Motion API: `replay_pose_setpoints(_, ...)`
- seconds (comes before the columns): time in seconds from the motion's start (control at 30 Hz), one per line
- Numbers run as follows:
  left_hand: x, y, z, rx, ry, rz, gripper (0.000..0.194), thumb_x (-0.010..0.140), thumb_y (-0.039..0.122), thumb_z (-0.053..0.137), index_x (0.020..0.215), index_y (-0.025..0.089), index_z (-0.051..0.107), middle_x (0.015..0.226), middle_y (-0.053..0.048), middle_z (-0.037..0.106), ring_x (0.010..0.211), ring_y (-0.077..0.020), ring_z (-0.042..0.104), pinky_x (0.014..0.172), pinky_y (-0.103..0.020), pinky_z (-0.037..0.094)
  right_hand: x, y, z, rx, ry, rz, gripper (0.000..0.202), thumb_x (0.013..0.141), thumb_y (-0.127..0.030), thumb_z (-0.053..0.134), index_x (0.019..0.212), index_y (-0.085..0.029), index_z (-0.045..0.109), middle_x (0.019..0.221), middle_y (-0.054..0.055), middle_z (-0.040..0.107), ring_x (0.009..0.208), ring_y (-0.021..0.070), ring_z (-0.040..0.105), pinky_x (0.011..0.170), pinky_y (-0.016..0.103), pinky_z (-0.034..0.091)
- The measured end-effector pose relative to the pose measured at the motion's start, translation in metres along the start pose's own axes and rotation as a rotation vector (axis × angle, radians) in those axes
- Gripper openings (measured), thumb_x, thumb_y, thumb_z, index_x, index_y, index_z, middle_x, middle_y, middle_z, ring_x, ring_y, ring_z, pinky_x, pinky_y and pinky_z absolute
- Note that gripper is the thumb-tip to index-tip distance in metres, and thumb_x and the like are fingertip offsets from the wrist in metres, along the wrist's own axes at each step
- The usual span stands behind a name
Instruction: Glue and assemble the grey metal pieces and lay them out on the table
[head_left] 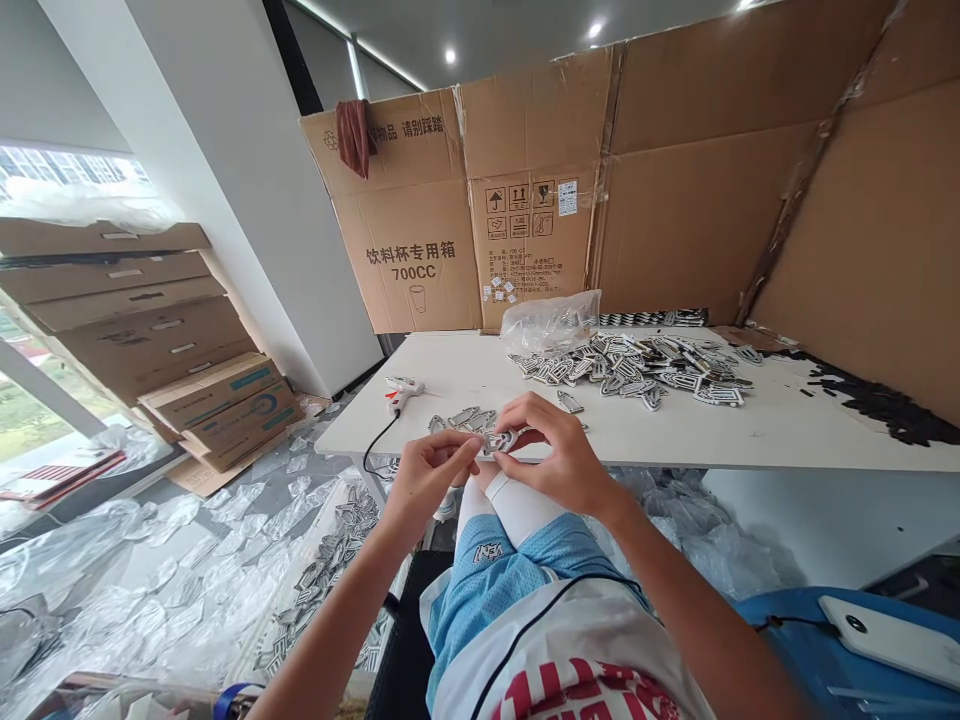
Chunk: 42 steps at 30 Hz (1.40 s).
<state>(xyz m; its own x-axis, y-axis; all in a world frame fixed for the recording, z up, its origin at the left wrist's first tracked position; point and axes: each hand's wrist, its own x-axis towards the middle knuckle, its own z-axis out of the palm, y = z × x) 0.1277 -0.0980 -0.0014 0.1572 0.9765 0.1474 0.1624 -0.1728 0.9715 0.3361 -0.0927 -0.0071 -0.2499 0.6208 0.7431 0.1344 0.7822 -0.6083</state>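
Note:
Between my two hands, just over the table's front edge, is a small white piece with black outlines (pixel 501 441). My left hand (pixel 433 468) pinches its left end with thumb and forefinger. The fingers of my right hand (pixel 556 452) close on its right end; they hide part of it. Behind my hands, several similar flat pieces (pixel 466 416) lie on the white table (pixel 457 358). To the left rests a white glue gun (pixel 401 395) with a red part, its black cord hanging over the edge.
A large heap of black-and-white pieces (pixel 637 368) lies at the back, beside a clear plastic bag (pixel 551 322). Black scraps (pixel 885 405) cover the right end. Cardboard walls (pixel 682 210) surround the back and right. A phone (pixel 892 640) lies on a blue surface at lower right.

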Motion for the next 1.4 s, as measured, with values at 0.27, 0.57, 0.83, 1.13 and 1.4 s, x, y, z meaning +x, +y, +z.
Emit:
replay_pose_setpoints(0.27, -0.001, 0.000, 0.004, -0.045, -0.018, 0.001, 0.034, 0.080, 0.049, 0.088, 0.081, 0.017, 0.076, 0.070, -0.005, 0.074, 0.067, -0.0162, 0.063, 0.062, -0.025, 0.044, -0.001, -0.004, 0.009, -0.002, -0.037, -0.015, 0.020, 0.089, -0.012, 0.073, 0.103, -0.025, 0.068, 0.107, 0.004, 0.066, 0.098, 0.0194, 0.069, 0.079, 0.034, 0.069)
replay_pose_setpoints(0.57, -0.002, 0.001, 0.003, -0.120, -0.027, -0.047, 0.033, 0.075, 0.046, 0.093, 0.085, 0.017, 0.080, 0.073, -0.005, 0.076, 0.070, -0.0164, 0.066, 0.066, -0.026, 0.048, -0.001, -0.005, 0.010, -0.002, -0.023, -0.014, 0.023, 0.088, -0.009, 0.071, 0.103, -0.026, 0.068, 0.109, 0.004, 0.067, 0.100, 0.0199, 0.069, 0.078, 0.033, 0.068)
replay_pose_setpoints(0.83, -0.004, 0.002, 0.001, -0.020, -0.044, 0.049, 0.036, 0.082, 0.049, 0.088, 0.094, 0.016, 0.082, 0.084, -0.009, 0.079, 0.077, -0.0204, 0.070, 0.071, -0.029, 0.052, -0.001, -0.007, 0.006, 0.022, 0.001, -0.004, 0.016, 0.090, -0.015, 0.075, 0.102, -0.025, 0.069, 0.107, 0.004, 0.067, 0.099, 0.0195, 0.069, 0.078, 0.033, 0.066)
replay_pose_setpoints(1.13, -0.003, 0.003, 0.002, -0.008, 0.051, 0.101, 0.044, 0.079, 0.049, 0.090, 0.074, 0.020, 0.058, 0.053, 0.008, 0.042, 0.050, -0.0075, 0.031, 0.049, -0.024, 0.020, -0.002, -0.007, 0.006, 0.198, 0.019, 0.082, 0.024, 0.082, -0.013, 0.082, 0.099, -0.024, 0.070, 0.109, 0.002, 0.065, 0.094, 0.0165, 0.068, 0.079, 0.030, 0.066)
replay_pose_setpoints(1.4, -0.007, 0.005, -0.001, 0.014, -0.131, -0.031, 0.044, 0.092, 0.059, 0.074, 0.079, 0.018, 0.061, 0.064, 0.003, 0.051, 0.055, -0.0088, 0.027, 0.053, -0.028, 0.015, -0.002, 0.003, 0.004, 0.389, -0.039, 0.180, 0.028, 0.083, -0.026, 0.089, 0.102, -0.025, 0.069, 0.112, 0.002, 0.065, 0.096, 0.0174, 0.070, 0.080, 0.032, 0.065)
